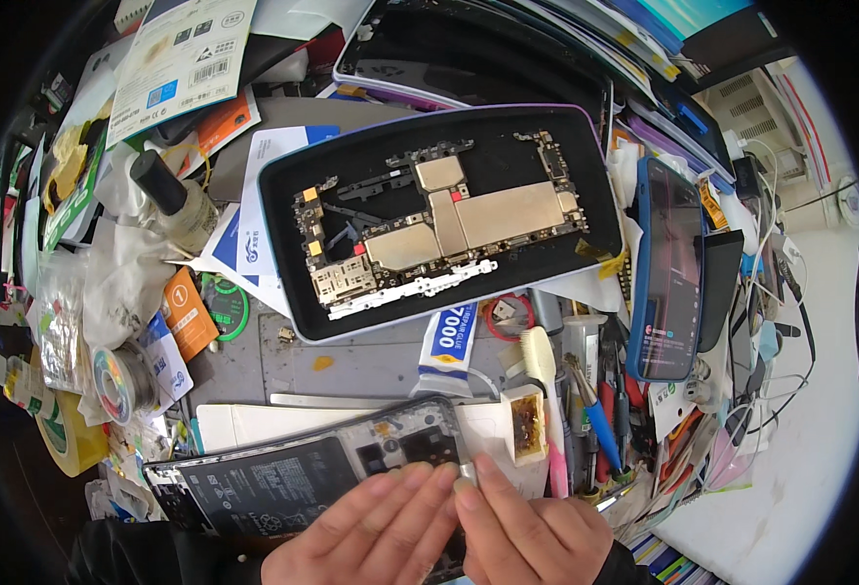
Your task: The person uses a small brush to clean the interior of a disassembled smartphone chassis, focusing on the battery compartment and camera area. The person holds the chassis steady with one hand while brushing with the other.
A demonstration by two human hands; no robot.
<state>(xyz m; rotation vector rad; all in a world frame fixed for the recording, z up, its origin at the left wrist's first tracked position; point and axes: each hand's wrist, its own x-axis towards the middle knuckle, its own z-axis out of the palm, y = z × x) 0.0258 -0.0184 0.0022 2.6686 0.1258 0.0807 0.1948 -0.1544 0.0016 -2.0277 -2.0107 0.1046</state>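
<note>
An opened phone chassis with its black battery lies at the lower edge of the view, tilted up to the right. Over its right part rests my left hand, fingers bent and fingertips close to the frame's edge. My right hand pinches a small silvery piece between thumb and index finger at that edge; what it is cannot be told. Above the hands, a black shallow tray with a pale rim holds a phone logic board, a white plastic strip and dark brackets.
Around the hands are a glue tube, a toothbrush, a small box of amber rosin and tweezers. A lit phone stands at right. A solder spool and a black-capped bottle sit at left.
</note>
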